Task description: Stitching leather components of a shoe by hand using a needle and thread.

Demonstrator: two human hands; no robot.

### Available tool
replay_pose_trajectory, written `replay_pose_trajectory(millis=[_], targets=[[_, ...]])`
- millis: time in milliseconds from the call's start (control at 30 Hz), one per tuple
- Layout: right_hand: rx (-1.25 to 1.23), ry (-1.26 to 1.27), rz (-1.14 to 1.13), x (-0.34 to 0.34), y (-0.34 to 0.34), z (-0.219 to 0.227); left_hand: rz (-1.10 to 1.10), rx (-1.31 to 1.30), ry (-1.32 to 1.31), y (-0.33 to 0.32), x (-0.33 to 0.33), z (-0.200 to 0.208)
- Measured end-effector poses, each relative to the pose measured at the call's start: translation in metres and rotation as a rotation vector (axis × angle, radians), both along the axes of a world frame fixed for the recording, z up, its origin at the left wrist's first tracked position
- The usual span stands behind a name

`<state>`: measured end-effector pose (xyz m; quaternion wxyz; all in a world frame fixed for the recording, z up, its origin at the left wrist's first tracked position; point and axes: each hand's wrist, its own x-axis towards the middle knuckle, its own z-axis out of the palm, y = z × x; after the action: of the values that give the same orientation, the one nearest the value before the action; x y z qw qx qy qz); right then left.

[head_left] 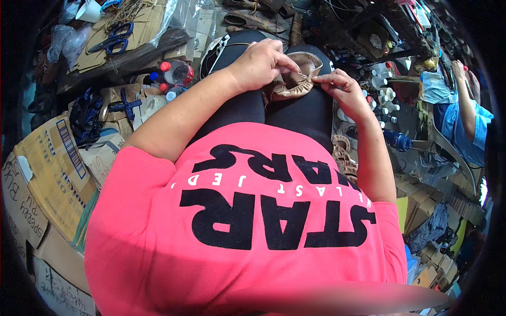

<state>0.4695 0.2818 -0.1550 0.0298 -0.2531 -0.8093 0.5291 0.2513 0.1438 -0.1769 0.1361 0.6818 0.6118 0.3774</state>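
Note:
A tan-brown leather shoe upper (293, 90), with a gathered, puckered edge and a lighter inside, rests on my dark-trousered thighs. My left hand (267, 64) reaches over it from the left. Its thumb and forefinger close at the opening, where a thin, light strand like thread or a needle shows; what exactly they pinch is too small to tell. On the other side my right hand (345, 90) pinches the rim of the upper between thumb and fingertips. More brown gathered leather pieces (345, 158) lie beside my right thigh.
Blue-handled scissors (117, 41) lie on brown sheets at the upper left, near plastic bottles (178, 72). Cardboard boxes (52, 174) stack at the left. Several white-capped bottles (385, 95) and a blue bottle (397, 140) stand right. Another person in blue (464, 124) sits at far right.

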Motion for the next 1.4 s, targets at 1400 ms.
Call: replay_pose_trajectory(millis=[1400], targets=[[-0.231,0.007,-0.135,-0.018,0.000,-0.011,-0.028,-0.477,-0.372,0.028,0.019,-0.002]])
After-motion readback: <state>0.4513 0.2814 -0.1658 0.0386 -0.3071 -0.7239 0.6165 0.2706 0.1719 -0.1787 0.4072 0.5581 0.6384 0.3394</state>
